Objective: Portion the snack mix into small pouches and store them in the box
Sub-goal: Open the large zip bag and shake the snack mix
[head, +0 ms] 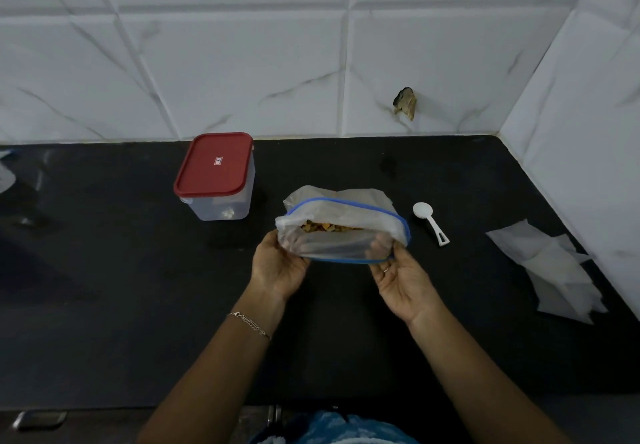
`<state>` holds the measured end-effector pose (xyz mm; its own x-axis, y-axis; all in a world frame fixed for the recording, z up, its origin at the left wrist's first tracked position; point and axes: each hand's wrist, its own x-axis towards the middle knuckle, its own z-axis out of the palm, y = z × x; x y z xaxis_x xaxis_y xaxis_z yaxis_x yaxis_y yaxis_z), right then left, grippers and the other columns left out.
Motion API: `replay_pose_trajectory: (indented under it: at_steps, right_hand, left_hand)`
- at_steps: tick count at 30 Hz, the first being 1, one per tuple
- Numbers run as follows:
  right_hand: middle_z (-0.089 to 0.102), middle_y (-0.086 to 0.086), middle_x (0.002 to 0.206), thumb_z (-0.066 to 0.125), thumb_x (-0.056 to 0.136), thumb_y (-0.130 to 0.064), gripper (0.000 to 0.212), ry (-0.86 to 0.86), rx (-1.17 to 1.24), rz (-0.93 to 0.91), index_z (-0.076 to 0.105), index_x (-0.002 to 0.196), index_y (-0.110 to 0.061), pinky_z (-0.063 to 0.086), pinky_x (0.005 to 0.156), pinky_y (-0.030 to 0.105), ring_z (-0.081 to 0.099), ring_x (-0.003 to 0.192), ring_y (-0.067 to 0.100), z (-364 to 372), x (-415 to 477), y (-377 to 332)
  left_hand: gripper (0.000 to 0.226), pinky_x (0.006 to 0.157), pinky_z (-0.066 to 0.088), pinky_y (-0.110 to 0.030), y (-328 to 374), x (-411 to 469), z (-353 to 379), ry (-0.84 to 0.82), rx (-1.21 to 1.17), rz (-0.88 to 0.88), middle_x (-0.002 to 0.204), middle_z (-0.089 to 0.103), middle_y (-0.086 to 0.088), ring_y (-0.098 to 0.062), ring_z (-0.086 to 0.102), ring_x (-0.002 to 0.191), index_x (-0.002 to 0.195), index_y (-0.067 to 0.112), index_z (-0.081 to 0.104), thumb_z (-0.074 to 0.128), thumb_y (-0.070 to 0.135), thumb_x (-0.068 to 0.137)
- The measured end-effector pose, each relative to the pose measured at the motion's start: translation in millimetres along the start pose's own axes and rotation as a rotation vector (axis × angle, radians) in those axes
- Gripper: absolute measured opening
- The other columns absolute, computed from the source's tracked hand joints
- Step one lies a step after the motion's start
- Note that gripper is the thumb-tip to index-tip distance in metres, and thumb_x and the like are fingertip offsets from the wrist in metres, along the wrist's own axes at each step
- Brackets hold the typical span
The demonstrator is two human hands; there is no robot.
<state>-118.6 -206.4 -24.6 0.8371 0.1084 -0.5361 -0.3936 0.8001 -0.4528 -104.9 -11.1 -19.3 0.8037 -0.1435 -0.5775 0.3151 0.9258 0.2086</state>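
both hands, left hand and right hand, grip the zip bag mouth wide; looks like opening stage, next reach right for the spoon.

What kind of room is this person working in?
Most likely a home kitchen: a dark countertop against a white tiled wall, with a red-lidded food box and a zip bag of snack mix.
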Motion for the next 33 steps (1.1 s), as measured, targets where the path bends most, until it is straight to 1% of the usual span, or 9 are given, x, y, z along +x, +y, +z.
replay_pose_trajectory:
  at_steps: [3, 6, 8, 11, 14, 19, 24, 29, 33]
  right_hand:
    - [0.072, 0.013, 0.109, 0.043, 0.099, -0.027, 0.033, 0.009, -0.103, -0.002, 0.056, 0.126, -0.013, 0.059, 0.079, 0.036, 0.070, 0.099, 0.023, -8.4, 2.6, -0.1]
    - [0.068, 0.014, 0.115, 0.037, 0.102, -0.025, 0.033, 0.065, -0.156, -0.040, 0.053, 0.128, -0.013, 0.053, 0.087, 0.042, 0.066, 0.105, 0.027, -8.2, 5.6, -8.5]
    - [0.065, 0.013, 0.119, 0.044, 0.100, -0.020, 0.030, 0.114, -0.170, -0.136, 0.052, 0.128, -0.014, 0.055, 0.083, 0.041, 0.066, 0.106, 0.026, -4.9, 6.5, -14.1]
    - [0.065, 0.004, 0.114, 0.060, 0.093, -0.016, 0.027, 0.251, -0.437, -0.410, 0.055, 0.120, -0.017, 0.056, 0.084, 0.037, 0.066, 0.102, 0.018, -2.8, 3.2, -16.9]
    - [0.067, 0.000, 0.101, 0.066, 0.089, -0.015, 0.020, 0.315, -0.622, -0.598, 0.062, 0.109, -0.013, 0.058, 0.084, 0.034, 0.068, 0.093, 0.012, 2.0, -4.3, -17.1]
    - [0.070, 0.000, 0.102, 0.066, 0.088, -0.013, 0.017, 0.233, -0.604, -0.618, 0.066, 0.104, -0.018, 0.057, 0.079, 0.028, 0.069, 0.095, 0.010, -2.0, -5.7, -27.7]
    - [0.070, 0.001, 0.104, 0.062, 0.091, -0.014, 0.020, 0.190, -0.599, -0.688, 0.063, 0.111, -0.018, 0.057, 0.076, 0.027, 0.070, 0.094, 0.013, 0.2, -7.2, -35.0]
    - [0.069, 0.005, 0.110, 0.054, 0.096, -0.013, 0.013, 0.068, -0.603, -0.484, 0.066, 0.101, -0.015, 0.056, 0.090, 0.038, 0.068, 0.102, 0.016, 3.7, -7.0, -44.4]
    - [0.071, 0.008, 0.112, 0.054, 0.096, -0.010, 0.020, -0.010, -0.354, -0.207, 0.064, 0.112, -0.013, 0.054, 0.090, 0.041, 0.068, 0.105, 0.020, 6.1, -6.7, -55.4]
  left_hand:
    - [0.040, 0.080, 0.059, -0.044, 5.8, -1.6, 2.8, 0.034, 0.151, 0.040, 0.113, 0.068, -0.019, -0.030, 0.070, 0.096, 0.125, 0.009, 0.059, 0.043, 0.033, 0.097]
    - [0.043, 0.089, 0.056, -0.044, 10.5, -3.2, 8.7, 0.077, 0.295, 0.065, 0.120, 0.066, -0.020, -0.033, 0.064, 0.110, 0.129, 0.012, 0.055, 0.050, 0.037, 0.095]
    - [0.041, 0.091, 0.053, -0.047, 9.9, -2.5, 12.1, 0.130, 0.374, 0.133, 0.118, 0.066, -0.020, -0.033, 0.064, 0.110, 0.128, 0.012, 0.054, 0.049, 0.038, 0.097]
    - [0.052, 0.085, 0.055, -0.046, 4.9, -1.5, 14.9, 0.165, 0.525, 0.301, 0.125, 0.061, -0.014, -0.029, 0.063, 0.110, 0.138, 0.015, 0.044, 0.041, 0.048, 0.098]
    - [0.045, 0.096, 0.049, -0.050, -4.0, -7.1, 18.2, 0.138, 0.758, 0.458, 0.124, 0.055, -0.003, -0.024, 0.057, 0.115, 0.128, 0.026, 0.039, 0.042, 0.056, 0.094]
    - [0.042, 0.085, 0.055, -0.040, -3.0, -10.8, 21.4, 0.083, 0.899, 0.511, 0.120, 0.059, -0.003, -0.019, 0.062, 0.107, 0.134, 0.020, 0.041, 0.043, 0.041, 0.098]
    - [0.039, 0.083, 0.056, -0.039, 5.7, -6.6, 25.7, 0.146, 0.943, 0.506, 0.115, 0.063, -0.005, -0.019, 0.064, 0.103, 0.124, 0.014, 0.052, 0.043, 0.041, 0.098]
    - [0.026, 0.087, 0.052, -0.037, 16.9, -3.5, 30.8, 0.191, 0.974, 0.497, 0.106, 0.066, -0.005, -0.019, 0.063, 0.100, 0.105, 0.014, 0.062, 0.047, 0.035, 0.099]
    - [0.026, 0.088, 0.051, -0.037, 26.1, -2.0, 31.6, 0.169, 1.020, 0.504, 0.105, 0.068, -0.008, -0.021, 0.063, 0.100, 0.102, 0.012, 0.066, 0.055, 0.035, 0.095]
